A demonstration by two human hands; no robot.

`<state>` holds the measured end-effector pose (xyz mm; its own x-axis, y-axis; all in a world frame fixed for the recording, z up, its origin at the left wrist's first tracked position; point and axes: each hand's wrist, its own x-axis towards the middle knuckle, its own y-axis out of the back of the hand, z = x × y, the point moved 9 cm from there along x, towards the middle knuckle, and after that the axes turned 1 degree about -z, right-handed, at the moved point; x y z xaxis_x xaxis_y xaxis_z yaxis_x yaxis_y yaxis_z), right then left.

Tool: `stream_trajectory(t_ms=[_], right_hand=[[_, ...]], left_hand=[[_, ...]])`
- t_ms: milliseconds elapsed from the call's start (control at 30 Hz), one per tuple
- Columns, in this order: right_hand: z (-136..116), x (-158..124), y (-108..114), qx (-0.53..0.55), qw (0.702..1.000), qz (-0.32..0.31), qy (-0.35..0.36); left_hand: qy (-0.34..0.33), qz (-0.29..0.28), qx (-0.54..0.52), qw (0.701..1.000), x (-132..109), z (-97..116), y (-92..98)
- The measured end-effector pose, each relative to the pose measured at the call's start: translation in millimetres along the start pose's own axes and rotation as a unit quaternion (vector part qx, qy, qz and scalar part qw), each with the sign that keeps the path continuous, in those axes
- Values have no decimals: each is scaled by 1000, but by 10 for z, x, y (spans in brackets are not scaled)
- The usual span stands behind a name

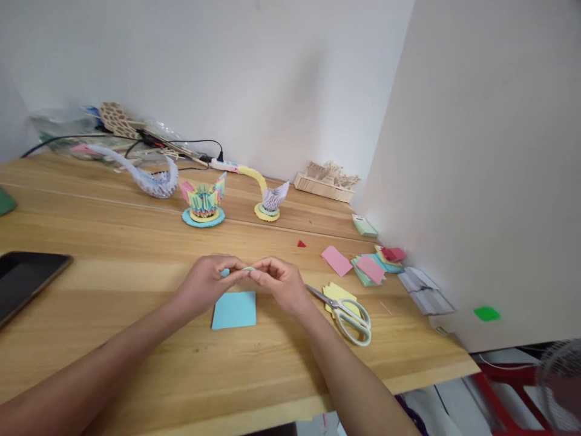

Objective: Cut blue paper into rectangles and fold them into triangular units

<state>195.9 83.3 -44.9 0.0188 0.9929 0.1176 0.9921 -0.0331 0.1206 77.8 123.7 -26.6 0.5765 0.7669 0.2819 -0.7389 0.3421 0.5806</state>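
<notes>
Pinching one small pale paper piece (248, 269), your left hand (209, 277) and right hand (282, 282) nearly meet beyond one blue sheet (234, 311) (one pair of scissors (335, 304) rightward, three paper models (204, 204) behind).

Reading a clock face centred on the hands, there are two bare hands, a left hand (206, 280) and a right hand (280, 281), sharing one small, pale paper piece (249, 269). Folded-paper models number three: one pale, long-necked swan (157, 183) between ten and eleven, one multicoloured spiky model (204, 204) at eleven, one yellow-necked, lavender-bodied swan (273, 198) between twelve and one. Rectangular paper stacks include one blue stack (233, 312) at seven and one yellow stack (340, 292) between three and four; their sheets cannot be counted. One red triangular scrap (301, 243) at two, one pair of pale-handled metal scissors (334, 304) at four, one black rectangular phone (31, 275) at nine
</notes>
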Motion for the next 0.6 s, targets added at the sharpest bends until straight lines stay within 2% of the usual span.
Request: stream_trajectory(t_ms=[133, 300, 467, 600], right_hand=[[-78, -45, 47, -52, 997, 42, 28], [-78, -39, 106, -27, 997, 62, 38], [-75, -18, 81, 34, 998, 34, 33], [-73, -13, 72, 56, 998, 13, 30]], left_hand=[[35, -11, -59, 998, -7, -28, -11], [67, -21, -170, 983, -7, -74, -7], [66, -16, -228, 971, -20, -71, 28], [64, -9, -230, 971, -31, -68, 42]])
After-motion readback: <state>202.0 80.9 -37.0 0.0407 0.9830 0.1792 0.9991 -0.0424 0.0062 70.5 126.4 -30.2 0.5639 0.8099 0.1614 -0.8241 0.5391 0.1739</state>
